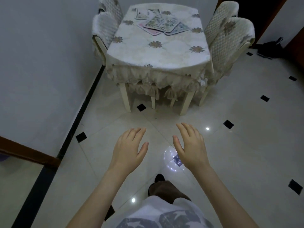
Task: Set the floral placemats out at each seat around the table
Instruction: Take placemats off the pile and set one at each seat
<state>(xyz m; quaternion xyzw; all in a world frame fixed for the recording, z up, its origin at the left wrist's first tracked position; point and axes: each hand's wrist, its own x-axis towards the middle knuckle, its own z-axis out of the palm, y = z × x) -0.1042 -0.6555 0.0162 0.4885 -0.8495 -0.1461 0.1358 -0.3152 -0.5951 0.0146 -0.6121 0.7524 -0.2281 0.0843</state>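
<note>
A loose pile of floral placemats [162, 23] lies on the far half of the table [158, 53], which is covered with a cream flower-print cloth. One more placemat [140, 14] lies apart at the far left of the pile. I stand well back from the table's near end. My left hand [130, 148] and my right hand [189, 146] are held out over the floor, palms down, fingers apart, both holding nothing.
Two covered chairs [107, 28] stand on the table's left side against the wall, two more chairs [228, 38] on its right. A chair is tucked under the near end. Glossy tiled floor lies between me and the table. A dark bag [269, 48] lies at far right.
</note>
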